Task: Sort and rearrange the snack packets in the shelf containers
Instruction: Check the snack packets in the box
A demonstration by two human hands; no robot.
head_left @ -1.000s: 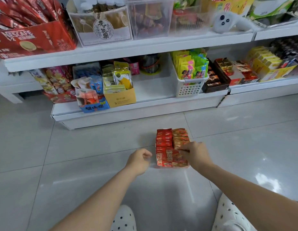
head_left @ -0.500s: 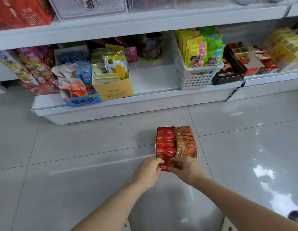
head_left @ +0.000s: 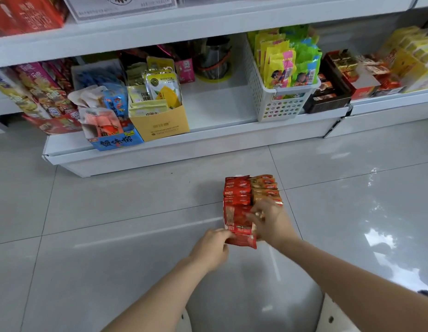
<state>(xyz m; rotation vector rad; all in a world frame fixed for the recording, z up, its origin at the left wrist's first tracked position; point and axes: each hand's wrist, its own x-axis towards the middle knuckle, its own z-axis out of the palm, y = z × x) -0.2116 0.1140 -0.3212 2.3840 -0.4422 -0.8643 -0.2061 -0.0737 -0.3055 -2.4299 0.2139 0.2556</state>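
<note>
L hand (head_left: 211,248) fingers curled, pinching near-left corner of a red packet (head_left: 239,226) tilted up at front of the stack. R hand (head_left: 270,222) fingers bent over same packet's right side & top, thumb hidden; pinch or just press, can't tell. Blurred there.

Packets stand in 2 rows side by side on floor tiles (head_left: 112,212): red row (head_left: 236,190) at 9 o'clock of brown/orange row (head_left: 266,188), touching. Approx 5 red tops + 5 brown tops visible behind the hands; exact count unclear. Container under them not visible.

Open floor all round the stack: wide at 9 & 3 o'clock, strip of bare tile at 12 o'clock before the shelf base (head_left: 184,156).

On bottom shelf, 12 o'clock of the stack: bare gap (head_left: 215,104) between yellow carton (head_left: 160,123) at 10–11 o'clock & white perforated basket (head_left: 280,101) at 1 o'clock. Carton front flush w/ shelf lip; blue box (head_left: 114,140) beside it at 10 o'clock overhangs the lip. Basket w/ yellow & green packets upright, front at the lip. Dark tray (head_left: 327,97) just beside basket, 2 o'clock. 1 metal pot (head_left: 214,61) at back of the gap.

2 forearms, 2 knees in dotted fabric at 6 o'clock.
</note>
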